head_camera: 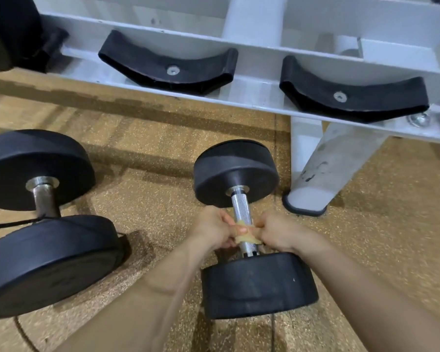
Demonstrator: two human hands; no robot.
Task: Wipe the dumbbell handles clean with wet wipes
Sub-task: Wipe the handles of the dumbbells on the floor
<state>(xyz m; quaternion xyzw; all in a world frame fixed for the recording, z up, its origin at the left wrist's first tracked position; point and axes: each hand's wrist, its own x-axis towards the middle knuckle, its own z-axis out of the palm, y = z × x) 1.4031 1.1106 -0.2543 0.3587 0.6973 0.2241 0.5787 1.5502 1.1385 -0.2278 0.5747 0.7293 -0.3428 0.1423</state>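
Note:
A black dumbbell (pixel 259 285) lies on the floor in the middle of the head view, its knurled steel handle (pixel 241 208) pointing away from me. A yellowish wet wipe (pixel 244 236) is wrapped round the lower part of that handle. My left hand (pixel 212 228) pinches the wipe from the left side. My right hand (pixel 277 231) grips its other end from the right. Both hands sit just above the near weight head. A second, larger dumbbell (pixel 43 224) with a duller handle (pixel 46 199) lies to the left.
A grey metal rack (pixel 264 59) with two bare black cradles (pixel 168 64) (pixel 353 95) stands behind the dumbbells. Its foot (pixel 308 199) rests right of the far weight head. A black cord (pixel 8 224) crosses the left dumbbell. The floor (pixel 150 189) is speckled tan rubber.

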